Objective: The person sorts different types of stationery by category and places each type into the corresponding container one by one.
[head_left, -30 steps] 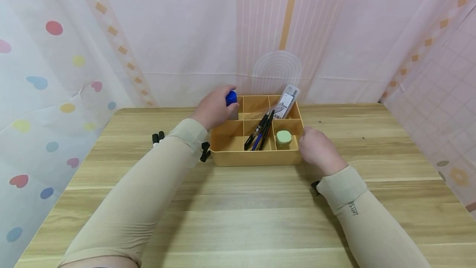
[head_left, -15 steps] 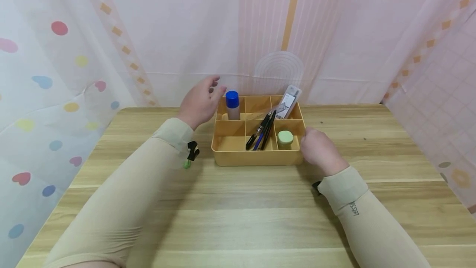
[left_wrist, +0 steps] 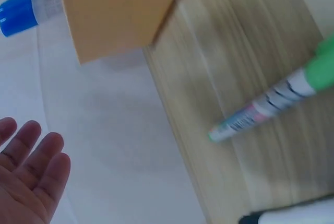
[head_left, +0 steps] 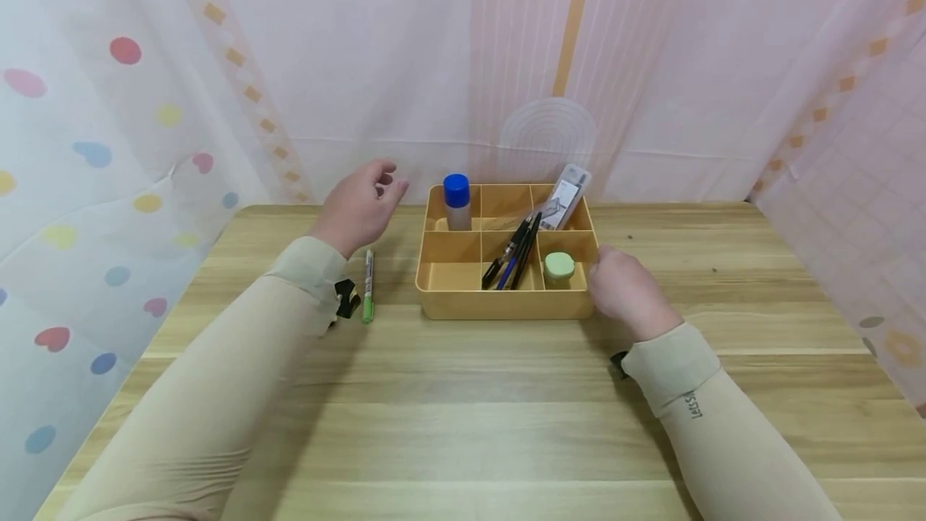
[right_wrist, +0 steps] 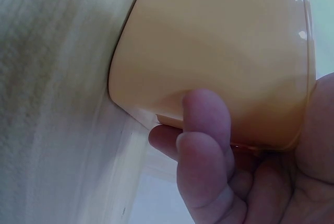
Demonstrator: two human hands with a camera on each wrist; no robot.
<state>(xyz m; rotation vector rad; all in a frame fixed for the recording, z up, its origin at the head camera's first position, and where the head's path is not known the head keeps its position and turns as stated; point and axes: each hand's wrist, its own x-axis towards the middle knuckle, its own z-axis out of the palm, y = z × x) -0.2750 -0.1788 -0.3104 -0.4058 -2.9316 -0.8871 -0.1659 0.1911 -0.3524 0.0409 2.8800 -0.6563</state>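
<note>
My left hand (head_left: 358,209) hovers left of the yellow six-compartment desk organizer (head_left: 506,305), its fingers loosely bent around nothing. In the left wrist view its fingers (left_wrist: 47,169) are spread apart from everything. A blue-capped translucent bottle (head_left: 457,203) stands upright in the organizer's back left compartment. My right hand (head_left: 625,288) grips the organizer's right side; in the right wrist view fingertips (right_wrist: 203,114) press the outer wall while the thumb is at the rim. A green-and-white marker (head_left: 368,288) lies on the table below my left hand.
Several dark pens (head_left: 512,256) lean in the front middle compartment. A pale green rounded item (head_left: 559,265) sits front right, and a clear flat case (head_left: 567,195) leans out back right. A white marker with a black end (left_wrist: 300,214) shows in the left wrist view. Behind the table hangs a patterned curtain (head_left: 376,87).
My left hand has let go of the blue-capped bottle, leaving it in the organizer, and has moved left. The green marker has come into sight. My right hand keeps its hold.
</note>
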